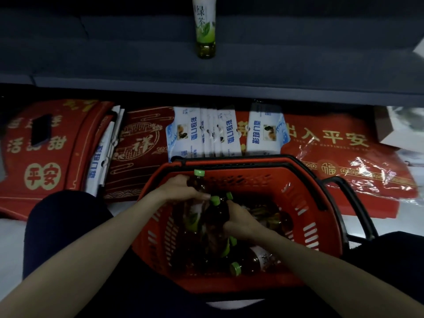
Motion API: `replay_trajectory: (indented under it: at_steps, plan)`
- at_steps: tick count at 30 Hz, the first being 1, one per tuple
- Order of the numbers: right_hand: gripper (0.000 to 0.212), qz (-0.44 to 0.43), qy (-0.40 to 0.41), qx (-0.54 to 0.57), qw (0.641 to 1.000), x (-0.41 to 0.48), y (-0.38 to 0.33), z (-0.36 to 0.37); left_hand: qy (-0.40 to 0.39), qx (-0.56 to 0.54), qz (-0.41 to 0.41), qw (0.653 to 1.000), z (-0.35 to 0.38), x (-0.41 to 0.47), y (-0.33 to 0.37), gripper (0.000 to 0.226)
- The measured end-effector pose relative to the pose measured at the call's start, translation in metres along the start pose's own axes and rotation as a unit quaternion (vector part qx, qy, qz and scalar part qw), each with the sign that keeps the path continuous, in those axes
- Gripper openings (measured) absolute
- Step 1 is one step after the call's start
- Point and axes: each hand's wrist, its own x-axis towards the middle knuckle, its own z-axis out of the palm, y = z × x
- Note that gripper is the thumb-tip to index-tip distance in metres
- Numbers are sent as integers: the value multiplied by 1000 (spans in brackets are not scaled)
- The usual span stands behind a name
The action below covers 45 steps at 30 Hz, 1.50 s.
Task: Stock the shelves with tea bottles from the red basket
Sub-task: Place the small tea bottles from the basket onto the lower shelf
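- Left hand (181, 190) was curled round the neck of a tea bottle (200, 185), cap up.
- Right hand (241, 222) gripped a second bottle (216, 212) just beside it.
- Both sat inside the red basket (252, 180), loose bottles (257, 260) lying below.
- One lone bottle (205, 31) stood upright on the shelf (114, 65) above the red mats (332, 138).

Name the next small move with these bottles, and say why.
Probably lift both up toward the shelf: the left hand grips a raised bottle, the right hand a second bottle, both inside the red basket, and the shelf shows just one standing bottle.
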Motion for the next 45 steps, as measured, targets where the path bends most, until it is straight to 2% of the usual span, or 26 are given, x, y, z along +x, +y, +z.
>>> replay_trajectory:
  at_steps: [2, 4, 6, 10, 14, 16, 19, 25, 32, 38, 45]
  plan:
    - [51, -18, 18, 39, 999, -9, -4, -16, 16, -42, 10, 999, -4, -10, 12, 46]
    - [47, -26, 35, 110, 993, -18, -11, -33, 43, -72, 32, 996, -8, -21, 27, 39]
    - [40, -32, 53, 170, 984, -30, -23, -50, 71, -107, 42, 991, -12, -32, 43, 40]
    - [43, -73, 73, 223, 969, -52, -44, -81, 107, -170, 51, 978, -17, -48, 66, 62]
    - [48, -74, 88, 289, 950, -61, -54, -101, 141, -184, 80, 969, -19, -64, 85, 47]
    - [54, -83, 100, 300, 945, -63, -60, -106, 152, -189, 92, 966, -20, -70, 91, 42]
    - [63, -94, 126, 303, 940, -65, -67, -109, 164, -174, 106, 965, -21, -75, 99, 58]
    - [41, -125, 164, 304, 930, -70, -75, -121, 203, -127, 150, 959, -17, -74, 118, 48]
    - [49, -176, 220, 303, 910, -72, -98, -158, 228, -105, 200, 947, -55, -77, 165, 46]
    - [31, -224, 263, 270, 899, -62, -139, -210, 276, -82, 231, 929, -103, -71, 209, 55]
    - [30, -272, 303, 250, 879, -40, -188, -270, 335, -91, 260, 901, -153, -47, 256, 62]
